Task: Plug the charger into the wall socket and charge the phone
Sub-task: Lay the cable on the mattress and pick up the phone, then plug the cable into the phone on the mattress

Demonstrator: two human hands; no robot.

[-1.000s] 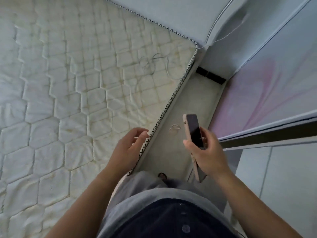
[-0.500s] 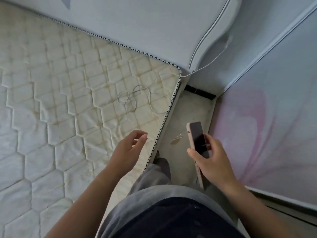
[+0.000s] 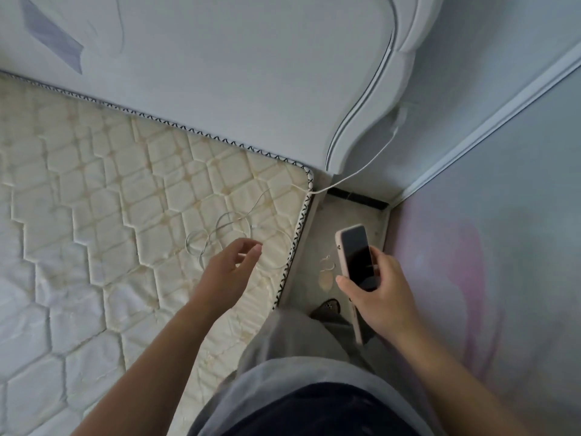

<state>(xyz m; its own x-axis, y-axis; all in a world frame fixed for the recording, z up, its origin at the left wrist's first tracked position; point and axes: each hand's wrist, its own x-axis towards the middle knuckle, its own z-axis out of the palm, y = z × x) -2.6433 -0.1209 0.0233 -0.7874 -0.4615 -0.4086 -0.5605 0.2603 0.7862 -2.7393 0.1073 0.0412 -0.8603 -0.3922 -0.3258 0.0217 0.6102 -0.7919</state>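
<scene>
My right hand (image 3: 382, 297) grips a phone (image 3: 355, 259) in a pale pink case, dark screen up, over the gap beside the bed. A thin white charger cable (image 3: 220, 228) lies in loose loops on the bare quilted mattress (image 3: 94, 215). From there it runs off the corner and up to a white charger (image 3: 401, 116) plugged in on the wall behind the headboard. My left hand (image 3: 231, 269) hovers open just below the loops, fingers spread and touching nothing. The cable's free end cannot be made out clearly.
A white padded headboard (image 3: 220, 73) stands behind the mattress. A narrow strip of floor (image 3: 314, 247) runs between the bed and a pale pink-patterned panel (image 3: 487, 247) on the right. My grey-trousered leg (image 3: 292, 341) fills that strip near me.
The view has moved forward toward the headboard. My left hand has reached from the mattress edge up to the cable loops. My right hand keeps the phone.
</scene>
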